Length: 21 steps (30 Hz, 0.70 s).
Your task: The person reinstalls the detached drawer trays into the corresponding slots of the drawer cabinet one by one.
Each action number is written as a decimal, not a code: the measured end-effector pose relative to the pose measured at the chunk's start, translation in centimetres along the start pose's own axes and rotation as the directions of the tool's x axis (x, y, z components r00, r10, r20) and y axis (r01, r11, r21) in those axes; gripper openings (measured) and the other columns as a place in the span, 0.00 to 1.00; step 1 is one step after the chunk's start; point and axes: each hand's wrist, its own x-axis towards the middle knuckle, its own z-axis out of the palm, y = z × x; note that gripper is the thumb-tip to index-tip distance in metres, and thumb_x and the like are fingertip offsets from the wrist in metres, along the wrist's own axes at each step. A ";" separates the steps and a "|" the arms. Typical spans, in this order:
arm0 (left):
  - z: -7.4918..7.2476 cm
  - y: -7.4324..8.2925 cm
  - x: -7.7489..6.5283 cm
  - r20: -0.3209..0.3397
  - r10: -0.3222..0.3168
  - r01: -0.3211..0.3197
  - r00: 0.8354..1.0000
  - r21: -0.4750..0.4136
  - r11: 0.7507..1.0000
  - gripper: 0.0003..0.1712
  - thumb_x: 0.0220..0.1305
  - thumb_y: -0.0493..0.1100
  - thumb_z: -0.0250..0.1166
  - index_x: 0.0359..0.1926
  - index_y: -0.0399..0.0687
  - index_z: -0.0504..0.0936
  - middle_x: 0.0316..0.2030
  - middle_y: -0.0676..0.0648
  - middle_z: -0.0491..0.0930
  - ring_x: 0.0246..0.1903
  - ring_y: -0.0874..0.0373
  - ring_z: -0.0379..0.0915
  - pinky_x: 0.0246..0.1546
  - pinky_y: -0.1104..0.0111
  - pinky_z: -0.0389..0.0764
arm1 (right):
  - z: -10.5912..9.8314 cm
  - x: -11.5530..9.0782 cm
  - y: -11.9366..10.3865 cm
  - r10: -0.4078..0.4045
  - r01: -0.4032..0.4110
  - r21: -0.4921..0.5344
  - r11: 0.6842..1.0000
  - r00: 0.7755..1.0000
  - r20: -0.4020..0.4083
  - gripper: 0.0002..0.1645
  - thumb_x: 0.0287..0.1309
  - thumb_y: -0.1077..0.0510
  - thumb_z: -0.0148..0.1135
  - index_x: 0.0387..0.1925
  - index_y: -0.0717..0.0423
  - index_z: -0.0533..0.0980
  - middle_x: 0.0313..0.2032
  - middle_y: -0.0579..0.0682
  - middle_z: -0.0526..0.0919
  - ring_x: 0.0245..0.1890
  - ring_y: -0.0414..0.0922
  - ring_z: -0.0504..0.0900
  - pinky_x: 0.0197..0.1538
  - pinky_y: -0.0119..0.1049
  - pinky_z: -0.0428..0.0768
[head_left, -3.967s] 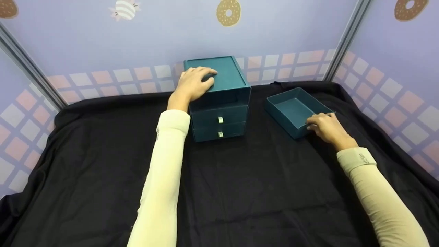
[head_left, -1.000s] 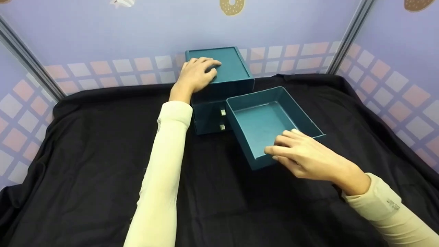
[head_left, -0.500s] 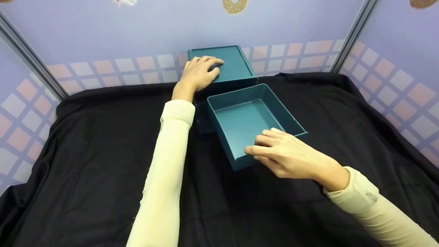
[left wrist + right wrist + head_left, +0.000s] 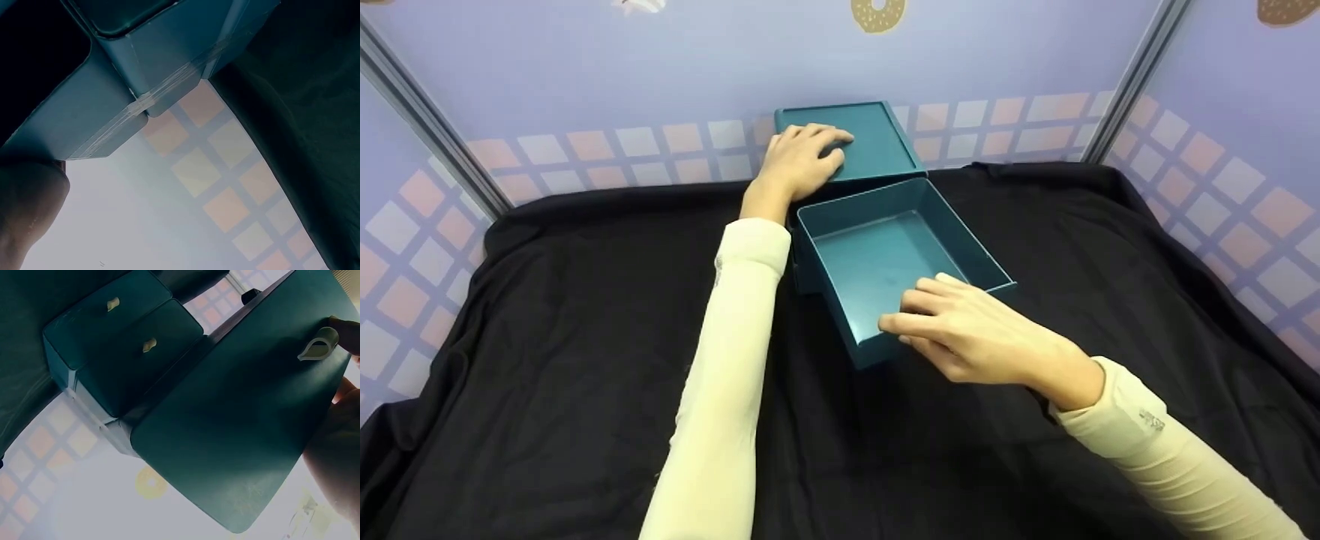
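Observation:
A dark teal drawer cabinet (image 4: 877, 142) stands against the back wall, and my left hand (image 4: 801, 161) rests on its top at the left edge. My right hand (image 4: 960, 326) grips the front edge of a teal drawer (image 4: 877, 262), which is pulled free and bare inside. The drawer tilts, its far end right at the cabinet's upper front. In the right wrist view, the drawer front (image 4: 236, 405) shows a pale pull tab (image 4: 318, 349) near my fingers. Beyond it, two closed lower drawers (image 4: 107, 349) carry similar pull tabs. In the left wrist view, clear tape crosses the cabinet's side (image 4: 163, 62).
Black cloth (image 4: 585, 337) covers the table, bunched along the back and sides. Lilac panels (image 4: 622, 75) with a checked border enclose the back and both sides, joined by grey metal posts (image 4: 1140, 75).
My right hand has lifted the drawer off the cloth at the right and carried it left to the cabinet's front. My left hand has stayed on the cabinet top.

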 end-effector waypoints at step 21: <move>0.0 0.0 -0.1 0.008 0.001 -0.001 1.000 0.015 1.000 0.28 0.84 0.58 0.40 0.79 0.72 0.67 0.81 0.58 0.59 0.81 0.49 0.50 0.80 0.51 0.49 | 1.3 2.3 1.4 0.021 -0.020 -0.028 0.999 1.000 0.022 0.19 0.72 0.63 0.60 0.60 0.50 0.80 0.32 0.46 0.77 0.32 0.48 0.72 0.40 0.42 0.73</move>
